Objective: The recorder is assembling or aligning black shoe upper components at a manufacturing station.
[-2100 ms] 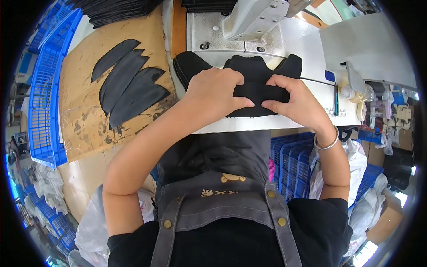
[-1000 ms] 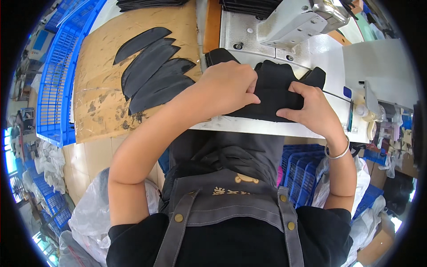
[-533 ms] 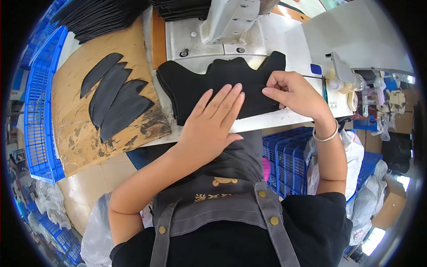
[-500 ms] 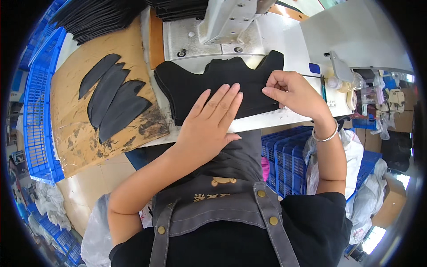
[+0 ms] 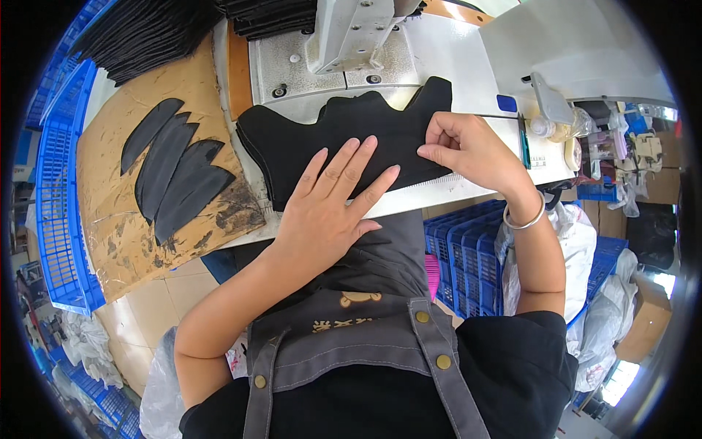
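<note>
A black, soft sheet piece (image 5: 285,146) with a wavy far edge lies on the white machine table, and its left edge shows more than one layer. My left hand (image 5: 322,201) rests on its near middle part, palm down, fingers stretched and a little spread. At the piece's right end is my right hand (image 5: 475,150), thumb and forefinger pinched together on the edge of the black piece. The other fingers of that hand are curled, and a light bangle circles the wrist.
Beyond the piece stands a white sewing machine (image 5: 355,40). Several dark leaf-shaped pieces (image 5: 164,164) lie on stained cardboard (image 5: 110,241) at left, with a black stack (image 5: 146,33) behind. Blue crates (image 5: 468,249) stand below the table at right; a bottle (image 5: 542,127) sits at its right end.
My left fingers have spread, the forefinger moving away from the others. My right hand keeps its pinch at the right edge. The whole view has shifted slightly.
</note>
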